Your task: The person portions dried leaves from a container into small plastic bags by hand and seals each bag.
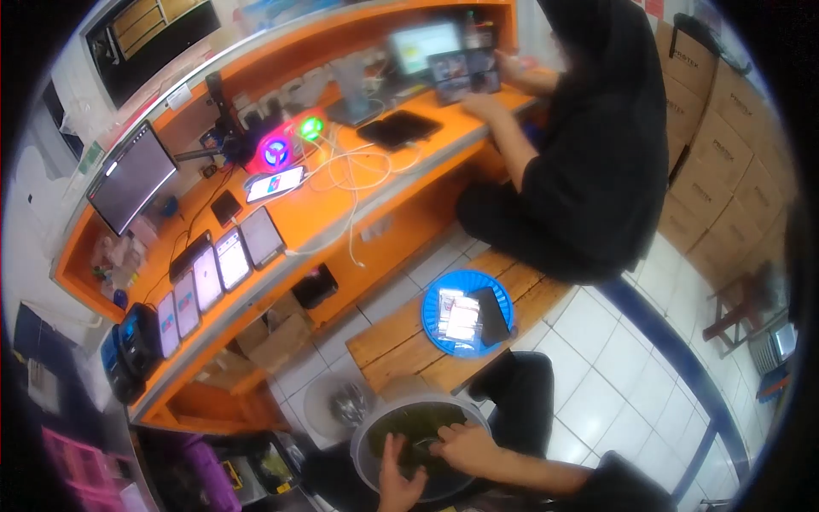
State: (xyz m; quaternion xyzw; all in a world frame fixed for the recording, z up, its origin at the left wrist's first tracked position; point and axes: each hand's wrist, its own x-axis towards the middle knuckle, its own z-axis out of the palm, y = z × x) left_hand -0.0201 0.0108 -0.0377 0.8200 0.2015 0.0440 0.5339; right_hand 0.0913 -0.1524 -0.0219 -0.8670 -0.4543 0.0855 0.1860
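Observation:
A round pale tub [363,452] with dark greenish contents sits low at the bottom centre. Over its left part is my left hand [401,480], fingers apart and pointing up, nothing seen in it. My right hand [467,447] reaches into the tub from the right, its fingers curled down at the contents; what they hold, if anything, is too small to make out. Beside the tub on the left stands a pale bowl [317,410] with shiny metallic items. A blue plate [435,341] on the wooden bench bears white packets [461,317] and a dark flat object [493,316].
The wooden bench [384,348] lies beyond the tub. An orange desk [320,224] holds several phones, a lit speaker [290,147] and cables. A person in black [589,162] sits at the right, holding a tablet [465,77]. Cardboard boxes [721,162] are stacked behind.

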